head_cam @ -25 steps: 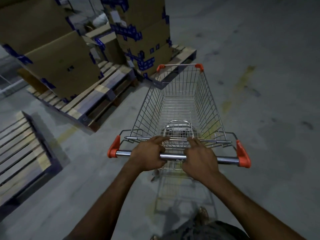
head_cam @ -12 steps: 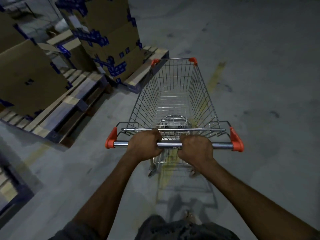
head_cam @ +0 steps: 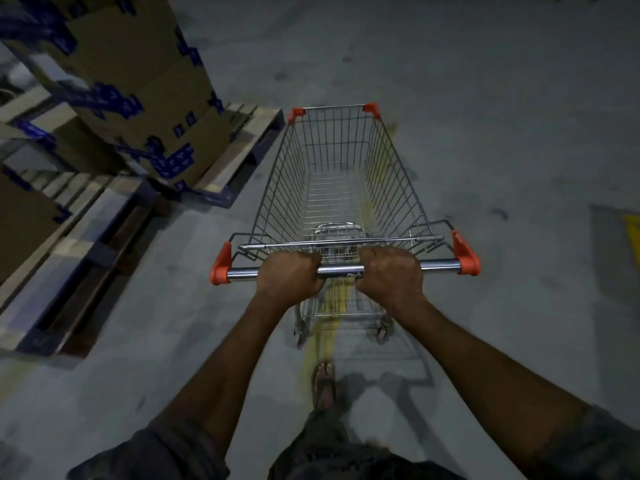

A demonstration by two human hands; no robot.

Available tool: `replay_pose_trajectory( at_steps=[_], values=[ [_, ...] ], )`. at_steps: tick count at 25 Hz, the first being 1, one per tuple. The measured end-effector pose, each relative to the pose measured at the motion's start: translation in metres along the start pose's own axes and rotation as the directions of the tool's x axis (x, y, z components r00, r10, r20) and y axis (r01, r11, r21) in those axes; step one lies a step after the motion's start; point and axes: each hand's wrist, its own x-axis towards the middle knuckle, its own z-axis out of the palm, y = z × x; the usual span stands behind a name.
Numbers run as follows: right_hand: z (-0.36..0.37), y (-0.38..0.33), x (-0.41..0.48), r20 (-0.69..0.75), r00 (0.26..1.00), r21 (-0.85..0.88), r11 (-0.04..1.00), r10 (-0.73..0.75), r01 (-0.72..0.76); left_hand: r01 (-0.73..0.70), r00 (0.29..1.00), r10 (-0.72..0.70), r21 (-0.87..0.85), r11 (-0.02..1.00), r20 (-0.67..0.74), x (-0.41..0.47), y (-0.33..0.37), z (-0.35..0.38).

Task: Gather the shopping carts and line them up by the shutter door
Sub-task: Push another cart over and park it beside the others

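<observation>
Risk comes first from the wooden pallet with blue-painted blocks [head_cam: 239, 147] at about 10 o'clock, which carries brown cardboard boxes with blue tape [head_cam: 138, 88]: its corner lies just beside the front left corner of the silver wire shopping cart with orange plastic corners [head_cam: 341, 188], so a small drift of the cart to the left could catch the basket or a wheel on it. A second wooden pallet [head_cam: 79, 237] at 9 o'clock is near the left side too. The dim light and the blur make the grey concrete floor [head_cam: 502, 133] hard to read, so a crack could jam a wheel, I think. The cart stands in the middle of the view, empty, its long axis running from 6 to 12 o'clock, its narrow front pointing to 12 o'clock, over a faded yellow floor line [head_cam: 329, 299]. The left hand [head_cam: 289, 275] and the right hand [head_cam: 391, 275] are both closed in fists around the chrome handle bar [head_cam: 341, 270], near each other at its middle. No shutter door is visible.
</observation>
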Motion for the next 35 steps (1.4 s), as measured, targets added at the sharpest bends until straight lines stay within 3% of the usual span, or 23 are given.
replay_pose_trajectory(
  at_steps=[6, 9, 13, 16, 20, 26, 28, 30, 32, 35],
  values=[
    [0.029, 0.043, 0.072, -0.217, 0.968, -0.04, 0.99, 0.127, -0.139, -0.063, 0.996, 0.058, -0.076, 0.995, -0.074, 0.098, -0.012, 0.012],
    [0.042, 0.062, 0.103, -0.165, 0.956, -0.074, 0.964, 0.241, -0.256, -0.131, 0.987, 0.119, -0.107, 0.986, -0.107, 0.146, -0.019, 0.01],
    [0.036, 0.082, 0.143, -0.007, 0.932, -0.042, 0.931, 0.362, -0.362, -0.182, 0.983, 0.184, -0.16, 0.97, -0.006, 0.214, -0.03, 0.008],
    [0.028, 0.099, 0.169, 0.043, 0.932, -0.011, 0.933, 0.359, -0.359, -0.214, 0.955, 0.264, -0.303, 0.929, 0.134, 0.264, -0.038, 0.006],
    [0.022, 0.14, 0.207, 0.256, 0.895, -0.054, 0.93, 0.364, -0.363, -0.091, 0.816, 0.397, -0.585, 0.806, 0.421, 0.335, -0.039, -0.005],
    [0.013, 0.233, 0.266, 0.553, 0.767, 0.027, 0.913, 0.326, -0.407, 0.145, 0.62, 0.549, -0.769, 0.623, 0.561, 0.439, -0.008, -0.007],
    [0.011, 0.269, 0.287, 0.648, 0.69, 0.068, 0.878, 0.323, -0.475, 0.131, 0.621, 0.573, -0.792, 0.596, 0.534, 0.472, 0.009, -0.008],
    [0.018, 0.303, 0.304, 0.651, 0.672, 0.032, 0.872, 0.353, -0.489, 0.084, 0.647, 0.58, -0.803, 0.59, 0.494, 0.502, 0.025, -0.007],
    [0.028, 0.334, 0.316, 0.538, 0.735, -0.036, 0.883, 0.413, -0.469, -0.08, 0.73, 0.56, -0.765, 0.639, 0.391, 0.532, 0.041, -0.004],
    [0.044, 0.372, 0.328, 0.374, 0.819, -0.019, 0.887, 0.434, -0.461, -0.345, 0.874, 0.475, -0.558, 0.755, 0.104, 0.571, 0.058, 0.002]
  ],
)
